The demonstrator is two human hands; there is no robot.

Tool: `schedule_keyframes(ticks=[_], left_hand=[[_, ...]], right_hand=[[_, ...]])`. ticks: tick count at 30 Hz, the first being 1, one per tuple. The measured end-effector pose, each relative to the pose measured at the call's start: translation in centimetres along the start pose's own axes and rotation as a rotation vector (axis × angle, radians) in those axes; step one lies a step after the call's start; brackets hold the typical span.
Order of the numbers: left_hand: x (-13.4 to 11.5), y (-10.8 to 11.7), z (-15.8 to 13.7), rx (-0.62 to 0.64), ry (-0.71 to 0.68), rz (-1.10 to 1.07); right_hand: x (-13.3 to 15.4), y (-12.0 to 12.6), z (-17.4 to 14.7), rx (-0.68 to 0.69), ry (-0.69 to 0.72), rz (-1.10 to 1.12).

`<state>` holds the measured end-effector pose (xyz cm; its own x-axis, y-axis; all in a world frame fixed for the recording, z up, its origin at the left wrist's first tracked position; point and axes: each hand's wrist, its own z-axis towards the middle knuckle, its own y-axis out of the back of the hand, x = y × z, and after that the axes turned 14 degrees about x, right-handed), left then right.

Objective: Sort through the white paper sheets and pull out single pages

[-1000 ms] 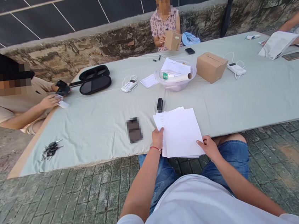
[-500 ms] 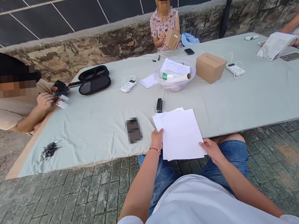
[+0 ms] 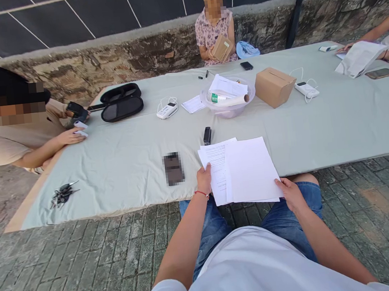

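Between thumb and fingers, my left hand (image 3: 204, 180) grips the left edge of some printed sheets (image 3: 216, 161) at the table's front edge. My right hand (image 3: 290, 193) pinches the right edge of a blank white sheet (image 3: 251, 169), which overlaps the printed ones. More paper shows beneath its lower edge. Just beyond the sheets lies a small black object (image 3: 207, 135), perhaps a stapler. A dark blurred-out item (image 3: 174, 169) rests left of my left hand.
Keys (image 3: 64, 194) lie at the left front of the cloth-covered table (image 3: 120, 167). A plastic bowl (image 3: 230, 110) of papers and rolls, a cardboard box (image 3: 274, 87), power strips and an open black case (image 3: 123, 107) stand farther back. Other people sit left, opposite and right.
My right hand has moved right with the blank sheet, uncovering more of the printed page at left. My left hand has stayed nearly still. The person at left has lowered a hand to the table.
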<state>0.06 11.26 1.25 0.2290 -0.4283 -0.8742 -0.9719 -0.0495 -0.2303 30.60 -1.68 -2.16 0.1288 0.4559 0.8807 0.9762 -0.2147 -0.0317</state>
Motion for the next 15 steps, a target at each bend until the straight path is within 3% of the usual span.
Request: schedule_keyframes(ticks=[4, 8, 11, 15], left_hand=[[-0.2, -0.4, -0.2, 0.021, -0.010, 0.032], [-0.3, 0.7, -0.9, 0.019, -0.007, -0.016], [-0.7, 3.4, -2.1, -0.007, -0.111, -0.035], [-2.7, 8.0, -4.3, -0.202, -0.198, -0.009]], right_hand=[[-0.3, -1.0, -0.1, 0.128, -0.037, 0.033], [-0.3, -1.7, 0.3, 0.117, 0.027, 0.008], [-0.2, -1.4, 0.7, 0.082, 0.043, -0.019], [0.1, -0.9, 1.0, 0.080, 0.044, -0.005]])
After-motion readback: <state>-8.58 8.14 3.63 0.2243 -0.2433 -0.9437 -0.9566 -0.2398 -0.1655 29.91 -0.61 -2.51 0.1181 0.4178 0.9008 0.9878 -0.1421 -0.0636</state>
